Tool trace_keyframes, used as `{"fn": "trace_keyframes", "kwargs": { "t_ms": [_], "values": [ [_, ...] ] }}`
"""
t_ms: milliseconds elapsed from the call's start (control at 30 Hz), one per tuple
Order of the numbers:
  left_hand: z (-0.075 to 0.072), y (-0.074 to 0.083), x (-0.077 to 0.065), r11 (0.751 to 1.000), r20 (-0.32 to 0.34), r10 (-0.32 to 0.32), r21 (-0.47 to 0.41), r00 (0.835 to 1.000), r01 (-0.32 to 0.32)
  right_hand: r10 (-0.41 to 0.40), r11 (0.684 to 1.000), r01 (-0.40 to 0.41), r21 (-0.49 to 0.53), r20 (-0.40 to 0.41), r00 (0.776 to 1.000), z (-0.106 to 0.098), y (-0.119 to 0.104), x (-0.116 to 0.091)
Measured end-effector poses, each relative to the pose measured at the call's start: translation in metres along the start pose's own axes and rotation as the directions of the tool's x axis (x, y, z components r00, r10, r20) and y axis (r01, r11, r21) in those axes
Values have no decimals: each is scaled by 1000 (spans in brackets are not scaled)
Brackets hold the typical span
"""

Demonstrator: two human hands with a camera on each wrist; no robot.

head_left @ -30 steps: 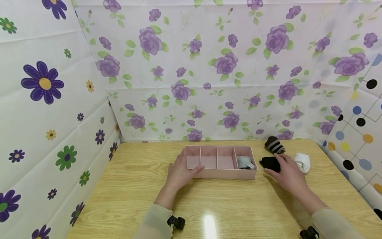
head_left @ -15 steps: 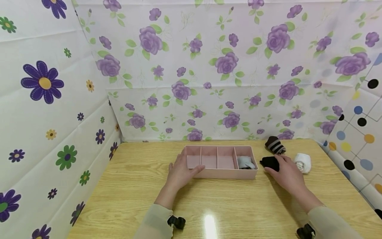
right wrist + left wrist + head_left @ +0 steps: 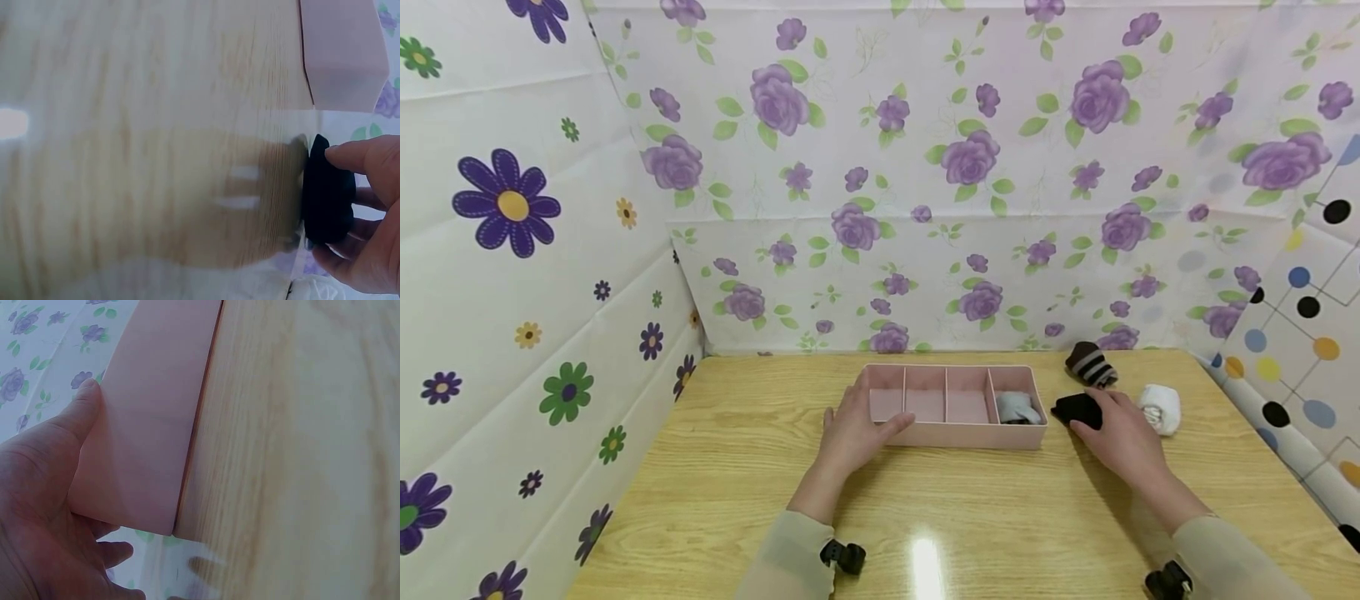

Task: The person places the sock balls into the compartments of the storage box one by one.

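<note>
A pale pink divided storage box (image 3: 966, 436) sits on the table, with a folded grey sock (image 3: 1017, 408) in its rightmost compartment. My left hand (image 3: 852, 429) holds the box's left end: the thumb lies at the front rim and the other fingers go round the end, partly hidden, as the left wrist view shows. Right of the box, my right hand (image 3: 1123, 437) grips a folded black sock (image 3: 1078, 410) between thumb and fingers. In the right wrist view the black sock (image 3: 328, 194) is low at the table surface; whether it touches is unclear.
Behind the right hand lies a rolled brown and grey striped sock (image 3: 1092, 365). A rolled white sock (image 3: 1161, 408) lies just right of that hand. Flower-printed cloth (image 3: 925, 275) stands along the table's back edge. The wooden table (image 3: 992, 517) stretches toward me.
The right thumb has closed in on the black sock, which has tilted and shifted slightly. My left hand and the box stay in place.
</note>
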State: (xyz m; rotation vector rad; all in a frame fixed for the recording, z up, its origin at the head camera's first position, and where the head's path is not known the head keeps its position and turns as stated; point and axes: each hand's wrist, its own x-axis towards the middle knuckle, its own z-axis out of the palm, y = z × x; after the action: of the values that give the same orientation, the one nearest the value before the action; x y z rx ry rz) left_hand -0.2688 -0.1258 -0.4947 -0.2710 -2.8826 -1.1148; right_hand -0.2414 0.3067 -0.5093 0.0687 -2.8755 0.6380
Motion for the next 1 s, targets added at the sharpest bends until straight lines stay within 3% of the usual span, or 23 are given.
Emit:
{"fn": "trace_keyframes", "kwargs": {
  "t_ms": [500,1000],
  "values": [
    [1,-2,0,1000,1,-4,-4,1000,4,-1,999,2,53,-23,1000,-8,-6,-6],
    [3,-4,2,1000,4,-1,-1,1000,1,-66,984,88,156,-137,988,-30,-22,-6]
  ]
}}
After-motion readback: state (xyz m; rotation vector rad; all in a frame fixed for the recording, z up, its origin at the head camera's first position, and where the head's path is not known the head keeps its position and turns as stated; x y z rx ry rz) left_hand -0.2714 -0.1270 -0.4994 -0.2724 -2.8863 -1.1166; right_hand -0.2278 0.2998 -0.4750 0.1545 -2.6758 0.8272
